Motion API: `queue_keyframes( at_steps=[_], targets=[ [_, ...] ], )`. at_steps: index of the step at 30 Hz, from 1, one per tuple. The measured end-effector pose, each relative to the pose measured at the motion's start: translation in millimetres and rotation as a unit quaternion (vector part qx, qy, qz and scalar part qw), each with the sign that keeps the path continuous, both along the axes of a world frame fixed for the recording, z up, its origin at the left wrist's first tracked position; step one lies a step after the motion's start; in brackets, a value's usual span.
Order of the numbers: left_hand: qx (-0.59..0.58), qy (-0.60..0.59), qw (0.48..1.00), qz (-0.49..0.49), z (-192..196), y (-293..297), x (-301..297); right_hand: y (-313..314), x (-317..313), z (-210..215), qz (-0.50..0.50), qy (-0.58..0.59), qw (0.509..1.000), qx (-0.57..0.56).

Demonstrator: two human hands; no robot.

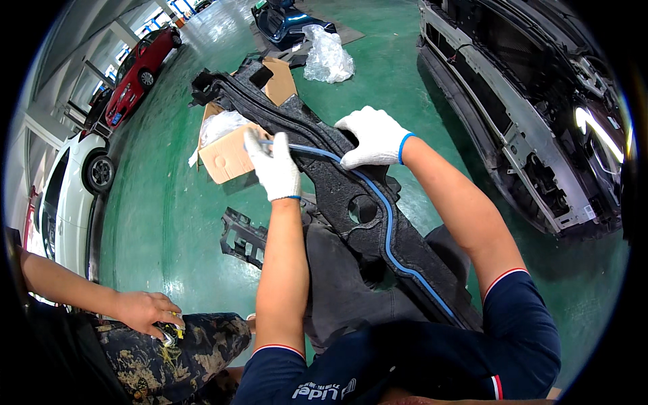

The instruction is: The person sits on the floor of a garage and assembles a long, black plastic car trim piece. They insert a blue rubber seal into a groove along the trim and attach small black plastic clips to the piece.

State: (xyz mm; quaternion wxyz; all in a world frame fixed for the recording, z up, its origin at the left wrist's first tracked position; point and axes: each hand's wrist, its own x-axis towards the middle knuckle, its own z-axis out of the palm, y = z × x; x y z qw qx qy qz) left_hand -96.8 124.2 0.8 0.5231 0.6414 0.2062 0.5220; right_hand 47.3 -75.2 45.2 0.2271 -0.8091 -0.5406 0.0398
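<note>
Roughly half of the long black panel (pixel 331 192) appears to carry its blue strip (pixel 389 217) by now, as far as you can judge from this view. The panel lies slantwise across your lap (pixel 337 270), its near end by your shirt and its far end above the open cardboard box (pixel 233 155). From the near end the strip lies along the surface in a loose curve, passes to the right of the round hole (pixel 362 209), and reaches your right hand (pixel 378 138). That stretch looks laid, though you cannot tell from here whether it is stuck down. Your right hand is spread over the panel's edge, thumb at the strip; whether it grips or only presses is hard to tell. Past that thumb the strip leaves its line and runs off to your left hand (pixel 275 169), slightly blurred, whose thumb and fingers are pinched together on it near its end. That short free length seems to be what is left to place. Farther up, the panel shows no blue, and whether that part needs any you cannot tell.
</note>
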Motion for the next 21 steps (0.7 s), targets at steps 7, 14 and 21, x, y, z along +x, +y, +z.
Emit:
queue_keyframes(
  at_steps=[7,14,21],
  targets=[
    [0.152,0.001,0.988,0.033,8,24,6,4,-6,-6,-0.019,0.010,1.000,-0.002],
    [0.322,0.157,0.924,0.134,26,32,21,14,-9,-10,-0.059,0.024,0.998,-0.015],
    [0.347,0.218,0.902,0.135,30,58,19,22,-15,-11,-0.078,0.025,0.995,-0.057]
  ],
)
